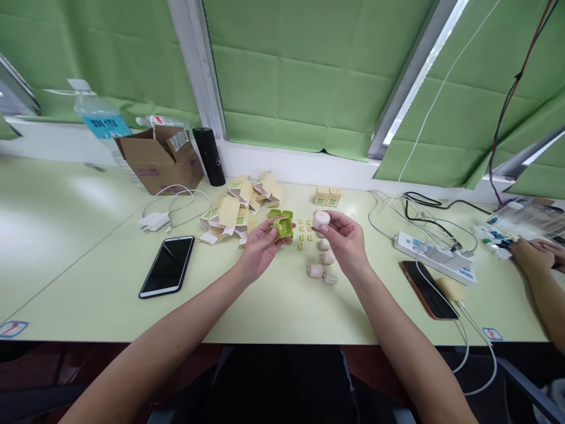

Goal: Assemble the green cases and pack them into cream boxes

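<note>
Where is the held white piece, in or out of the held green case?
Out: a gap separates the white piece in the right hand from the green case.

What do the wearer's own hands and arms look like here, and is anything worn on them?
The left hand and right hand are bare, with no gloves. No sleeve, watch or bracelet shows along either the left forearm or the right forearm.

Left hand (261, 242) is covering part of the green case (283, 226); the right edge is cropping a co-worker's forearm (546, 294)!
</note>
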`<state>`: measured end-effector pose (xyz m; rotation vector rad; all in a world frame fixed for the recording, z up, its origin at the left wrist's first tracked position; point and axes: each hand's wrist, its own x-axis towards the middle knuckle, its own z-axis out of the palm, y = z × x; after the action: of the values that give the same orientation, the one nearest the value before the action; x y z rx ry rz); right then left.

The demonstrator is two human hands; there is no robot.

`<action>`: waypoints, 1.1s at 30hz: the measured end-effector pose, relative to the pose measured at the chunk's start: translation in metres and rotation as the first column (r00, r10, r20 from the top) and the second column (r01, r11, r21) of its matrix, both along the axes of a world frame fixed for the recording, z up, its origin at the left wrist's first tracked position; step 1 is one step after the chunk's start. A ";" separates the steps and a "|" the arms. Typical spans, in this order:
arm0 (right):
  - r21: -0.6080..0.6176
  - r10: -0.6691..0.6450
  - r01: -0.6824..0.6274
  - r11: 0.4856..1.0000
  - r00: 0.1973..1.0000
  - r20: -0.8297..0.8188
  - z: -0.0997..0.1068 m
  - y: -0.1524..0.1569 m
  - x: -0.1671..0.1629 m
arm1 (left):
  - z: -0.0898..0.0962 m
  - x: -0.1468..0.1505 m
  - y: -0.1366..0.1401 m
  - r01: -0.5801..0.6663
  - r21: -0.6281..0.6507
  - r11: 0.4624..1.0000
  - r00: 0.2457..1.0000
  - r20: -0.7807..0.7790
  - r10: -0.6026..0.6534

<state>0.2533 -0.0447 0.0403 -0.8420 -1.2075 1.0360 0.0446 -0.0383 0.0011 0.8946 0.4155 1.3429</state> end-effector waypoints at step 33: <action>-0.166 0.128 -0.127 0.978 0.992 -0.003 -0.018 0.002 -0.035 | -0.007 0.005 -0.001 -0.238 0.345 0.908 0.845 -0.387 0.368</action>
<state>0.2180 -0.0431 0.0222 -0.9067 -1.2058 1.2518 0.0500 -0.0392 -0.0054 1.4379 0.7596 1.5109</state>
